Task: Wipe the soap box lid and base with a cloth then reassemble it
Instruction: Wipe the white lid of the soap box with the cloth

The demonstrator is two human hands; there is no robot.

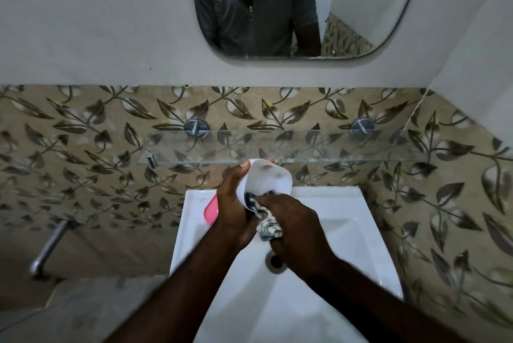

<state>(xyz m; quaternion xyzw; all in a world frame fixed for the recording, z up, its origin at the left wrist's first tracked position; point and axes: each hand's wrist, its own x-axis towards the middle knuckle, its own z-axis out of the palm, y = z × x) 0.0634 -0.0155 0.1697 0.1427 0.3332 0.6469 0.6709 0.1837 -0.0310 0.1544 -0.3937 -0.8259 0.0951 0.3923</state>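
The white half of the soap box (266,179) is held up over the far end of the sink (347,204), tilted on end (whether it's the lid or the base can't be told from here). It's gripped along its left edge by the left hand (233,204), with the thumb laid up along the rim and the fingers mostly hidden behind the plastic, so that grip is wrapped round the piece.

A patterned cloth (268,224), pale with dark marks, is bunched up in the right hand (294,220) and pressed against the lower end of the white half. That grip is curled round the cloth, and the cloth is touching the plastic.

The pink half (210,210) is lying at the sink's far-left corner, just beside the left hand and partly hidden by it.

The drain hole (274,260) can be seen in the basin, right under the right hand. A glass shelf (319,145) is fixed to the leaf-patterned tiles (83,134) above the sink's far edge, just behind the white half. A mirror (347,9) is hung higher up, with a grey zip-neck shirt reflected in it. A metal tap (50,245) is mounted well off to the left of the sink.
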